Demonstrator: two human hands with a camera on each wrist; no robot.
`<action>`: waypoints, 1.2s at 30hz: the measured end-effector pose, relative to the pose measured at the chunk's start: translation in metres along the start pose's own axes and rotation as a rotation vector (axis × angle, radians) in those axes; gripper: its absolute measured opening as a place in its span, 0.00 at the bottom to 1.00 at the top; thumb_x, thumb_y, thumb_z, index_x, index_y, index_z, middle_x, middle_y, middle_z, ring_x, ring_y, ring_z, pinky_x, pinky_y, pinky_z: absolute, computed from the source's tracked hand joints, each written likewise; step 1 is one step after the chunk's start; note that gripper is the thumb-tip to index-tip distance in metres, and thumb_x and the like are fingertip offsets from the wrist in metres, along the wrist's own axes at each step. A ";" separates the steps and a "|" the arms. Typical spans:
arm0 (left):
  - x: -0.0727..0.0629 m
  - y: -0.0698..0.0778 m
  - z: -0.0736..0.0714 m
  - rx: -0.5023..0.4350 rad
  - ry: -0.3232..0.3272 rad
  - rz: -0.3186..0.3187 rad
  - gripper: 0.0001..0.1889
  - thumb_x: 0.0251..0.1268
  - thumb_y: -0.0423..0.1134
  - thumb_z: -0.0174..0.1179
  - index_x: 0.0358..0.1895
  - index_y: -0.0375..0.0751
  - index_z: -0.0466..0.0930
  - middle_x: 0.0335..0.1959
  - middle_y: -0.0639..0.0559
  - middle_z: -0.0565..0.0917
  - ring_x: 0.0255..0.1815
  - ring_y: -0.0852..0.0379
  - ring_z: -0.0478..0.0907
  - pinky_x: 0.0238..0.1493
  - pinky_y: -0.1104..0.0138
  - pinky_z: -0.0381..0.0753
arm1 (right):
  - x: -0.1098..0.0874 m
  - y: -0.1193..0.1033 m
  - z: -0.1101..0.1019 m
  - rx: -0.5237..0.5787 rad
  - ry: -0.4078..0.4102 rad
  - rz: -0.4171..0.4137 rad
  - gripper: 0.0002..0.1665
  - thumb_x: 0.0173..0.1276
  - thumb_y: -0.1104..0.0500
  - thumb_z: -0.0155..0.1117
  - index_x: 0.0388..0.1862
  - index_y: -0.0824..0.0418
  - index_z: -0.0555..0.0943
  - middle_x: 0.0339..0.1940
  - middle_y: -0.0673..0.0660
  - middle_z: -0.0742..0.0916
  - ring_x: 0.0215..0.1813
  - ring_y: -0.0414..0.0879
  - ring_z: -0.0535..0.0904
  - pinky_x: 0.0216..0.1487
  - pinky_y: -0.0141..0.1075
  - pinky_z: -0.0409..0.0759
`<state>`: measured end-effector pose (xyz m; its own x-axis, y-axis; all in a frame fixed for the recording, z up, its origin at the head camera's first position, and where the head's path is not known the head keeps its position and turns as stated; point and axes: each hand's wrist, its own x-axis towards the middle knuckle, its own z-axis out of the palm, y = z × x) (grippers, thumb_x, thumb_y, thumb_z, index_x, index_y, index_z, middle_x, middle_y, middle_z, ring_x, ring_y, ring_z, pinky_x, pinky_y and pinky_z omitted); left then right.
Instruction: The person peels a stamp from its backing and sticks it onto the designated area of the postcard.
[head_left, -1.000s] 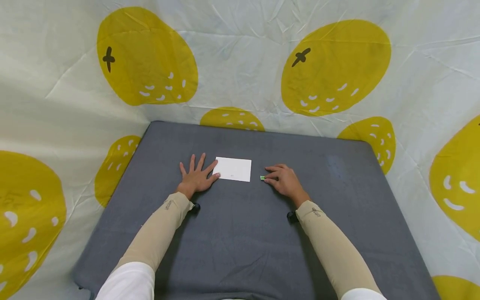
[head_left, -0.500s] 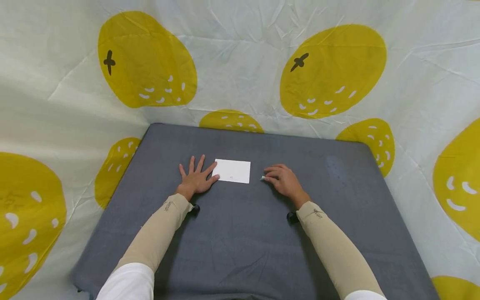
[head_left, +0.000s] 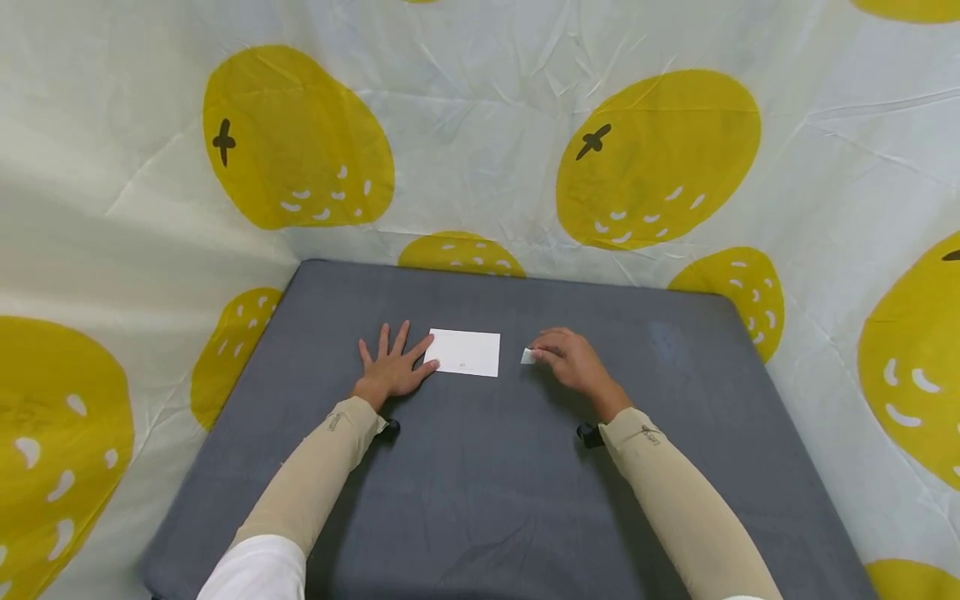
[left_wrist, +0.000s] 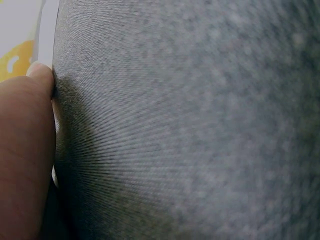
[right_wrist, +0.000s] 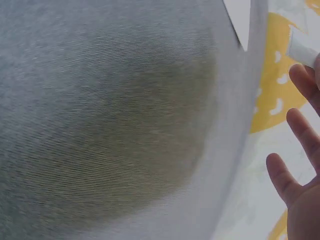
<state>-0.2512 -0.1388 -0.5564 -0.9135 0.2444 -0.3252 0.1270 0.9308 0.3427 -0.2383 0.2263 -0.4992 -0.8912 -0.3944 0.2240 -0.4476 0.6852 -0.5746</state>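
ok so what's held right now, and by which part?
The right hand pinches a small white piece by the end toward the hand; its other end sticks out. The left hand grips nothing, just touches the white card.

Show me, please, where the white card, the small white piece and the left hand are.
White card (head_left: 463, 352), head view: middle of its upper face.
Small white piece (right_wrist: 301, 47), right wrist view: its visible face.
Left hand (head_left: 393, 373), head view: back of the hand.

backdrop: creased white sheeting | pattern: large yellow fruit prints | furniture: grey cloth-covered table
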 end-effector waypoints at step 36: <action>-0.008 0.008 -0.004 0.009 0.006 -0.028 0.38 0.77 0.73 0.39 0.85 0.72 0.44 0.89 0.48 0.32 0.87 0.33 0.19 0.74 0.24 0.17 | 0.009 -0.035 -0.038 0.057 0.021 -0.088 0.04 0.68 0.64 0.73 0.38 0.64 0.91 0.42 0.62 0.92 0.58 0.63 0.83 0.64 0.61 0.79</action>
<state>-0.2447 -0.1340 -0.5472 -0.9189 0.2168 -0.3296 0.1051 0.9398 0.3252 -0.2334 0.2221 -0.4476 -0.8505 -0.4377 0.2916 -0.5195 0.6124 -0.5960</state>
